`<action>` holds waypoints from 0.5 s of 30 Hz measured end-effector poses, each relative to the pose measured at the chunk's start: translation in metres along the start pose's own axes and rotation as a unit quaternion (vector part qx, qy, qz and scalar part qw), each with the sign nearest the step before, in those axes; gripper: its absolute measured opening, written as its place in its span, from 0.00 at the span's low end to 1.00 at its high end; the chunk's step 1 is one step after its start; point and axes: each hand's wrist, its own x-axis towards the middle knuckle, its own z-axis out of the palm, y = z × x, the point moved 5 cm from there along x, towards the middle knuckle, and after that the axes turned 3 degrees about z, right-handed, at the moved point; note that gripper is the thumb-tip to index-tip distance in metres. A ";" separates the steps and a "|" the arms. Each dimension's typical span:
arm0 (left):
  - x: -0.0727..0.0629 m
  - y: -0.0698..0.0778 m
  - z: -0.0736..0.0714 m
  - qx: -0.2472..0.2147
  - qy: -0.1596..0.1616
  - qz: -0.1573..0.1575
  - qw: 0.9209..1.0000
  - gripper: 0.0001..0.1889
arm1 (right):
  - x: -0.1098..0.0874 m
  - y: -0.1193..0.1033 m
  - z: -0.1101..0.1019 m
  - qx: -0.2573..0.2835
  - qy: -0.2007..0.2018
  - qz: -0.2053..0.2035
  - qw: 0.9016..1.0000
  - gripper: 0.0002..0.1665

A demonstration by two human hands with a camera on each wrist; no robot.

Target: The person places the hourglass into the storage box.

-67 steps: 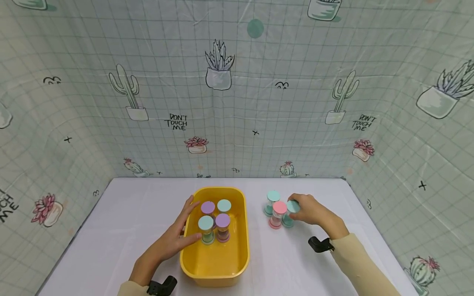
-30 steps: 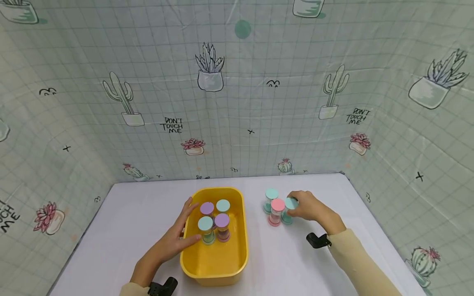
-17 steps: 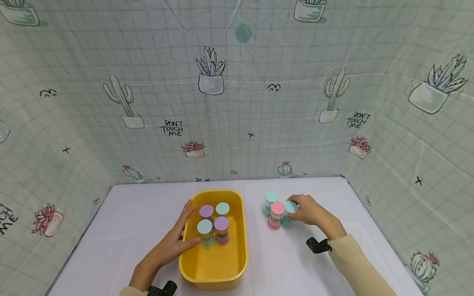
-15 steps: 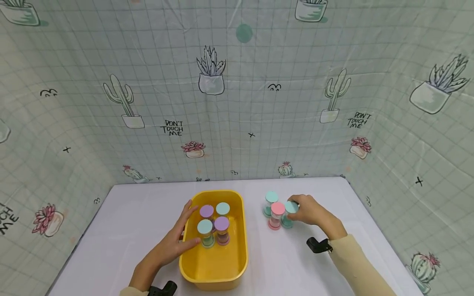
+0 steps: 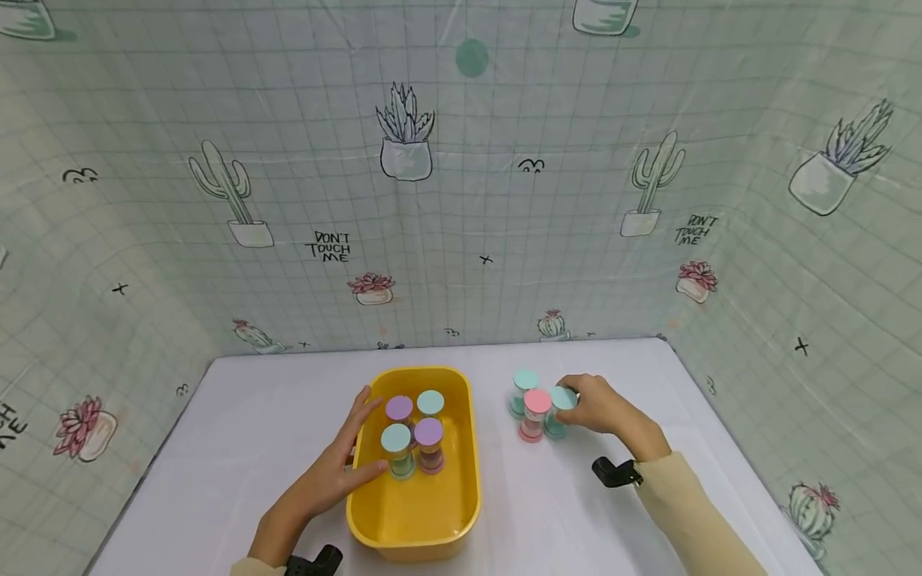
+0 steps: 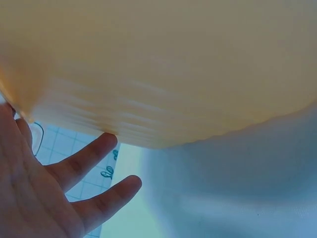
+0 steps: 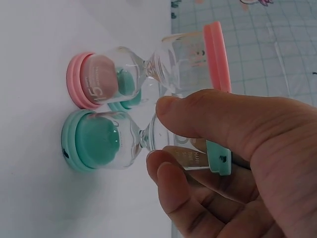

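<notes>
My right hand (image 5: 601, 404) grips a mint-green hourglass (image 7: 101, 139) by its upper bulb, thumb on one side and fingers curled on the other. The hourglass stands upright beside a pink hourglass (image 5: 536, 402); behind them is another mint-green hourglass (image 5: 525, 380). At the left side of a yellow bin (image 5: 414, 516), my left hand (image 5: 333, 468) rests with spread fingers, its thumb reaching over the rim. In the left wrist view two of its fingers are straight, one tip at the bin's outer wall. Inside the bin stand two purple-capped hourglasses (image 5: 429, 432) and two mint-capped hourglasses (image 5: 396, 438).
A white tabletop (image 5: 274, 416) lies under everything. Around its back and sides hangs a grid-patterned cloth (image 5: 468, 208) with printed cacti. Each wrist carries a black camera mount (image 5: 615, 472). The bin's front part shows bare yellow floor.
</notes>
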 end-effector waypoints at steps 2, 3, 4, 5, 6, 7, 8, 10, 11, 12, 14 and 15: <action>-0.001 0.001 -0.001 -0.001 0.002 0.000 1.000 0.44 | 0.001 -0.002 -0.001 -0.001 0.001 -0.002 1.000 0.29; -0.001 0.001 -0.001 0.001 0.004 -0.001 1.000 0.44 | 0.001 -0.003 -0.001 0.001 0.001 -0.002 1.000 0.29; -0.001 0.001 -0.002 0.000 0.005 0.000 1.000 0.44 | 0.001 -0.004 -0.001 0.001 0.001 -0.003 1.000 0.29; -0.001 0.001 -0.002 0.001 0.007 0.000 1.000 0.44 | 0.001 -0.004 -0.001 0.003 0.000 -0.002 1.000 0.29; -0.001 0.002 -0.002 0.001 0.008 0.001 1.000 0.44 | 0.001 -0.004 -0.001 0.006 -0.001 -0.001 1.000 0.29; -0.002 0.002 -0.002 0.001 0.007 0.002 1.000 0.44 | 0.001 -0.004 -0.001 0.010 -0.003 0.004 1.000 0.29; -0.002 0.002 -0.002 0.002 0.007 0.001 1.000 0.44 | 0.001 -0.003 -0.001 0.014 -0.004 0.009 1.000 0.29; -0.001 0.003 -0.002 0.002 0.005 0.002 1.000 0.44 | 0.001 -0.001 0.000 0.018 -0.005 0.020 1.000 0.30; -0.001 0.003 -0.002 0.003 0.004 0.002 1.000 0.44 | 0.000 0.000 0.000 0.019 -0.006 0.022 1.000 0.30; -0.001 0.003 -0.002 0.003 0.004 0.001 1.000 0.44 | 0.000 0.000 0.001 0.020 -0.007 0.021 1.000 0.30; 0.000 0.002 0.000 0.001 0.004 0.001 1.000 0.44 | -0.002 0.002 0.001 0.021 -0.003 0.024 0.999 0.30; 0.001 0.001 0.001 -0.001 0.003 0.003 1.000 0.44 | -0.003 0.003 0.001 0.023 -0.002 0.026 0.999 0.30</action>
